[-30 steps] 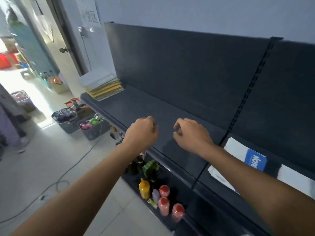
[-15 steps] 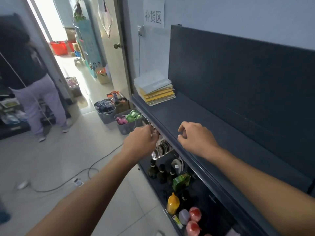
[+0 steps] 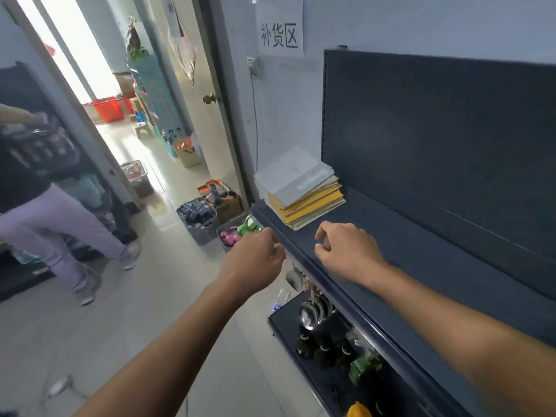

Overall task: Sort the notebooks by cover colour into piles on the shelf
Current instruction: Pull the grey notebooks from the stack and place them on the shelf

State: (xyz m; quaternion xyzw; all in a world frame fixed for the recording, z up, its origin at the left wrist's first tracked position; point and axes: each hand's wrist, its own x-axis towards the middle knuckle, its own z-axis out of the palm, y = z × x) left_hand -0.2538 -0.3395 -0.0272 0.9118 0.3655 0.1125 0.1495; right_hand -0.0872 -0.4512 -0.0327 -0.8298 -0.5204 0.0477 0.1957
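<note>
Both hands are loosely curled and empty — left hand (image 3: 255, 260) just off the front edge of the shelf (image 3: 421, 266), right hand (image 3: 349, 254) over it. The notebooks (image 3: 304, 191) sit stacked at the shelf's far end, grey covers over yellow — lower covers mostly hidden, print too blurry to read.

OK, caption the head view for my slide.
Two empty bare hands, left hand and right hand, reach toward the stack of grey and yellow notebooks on the dark metal shelf.
</note>
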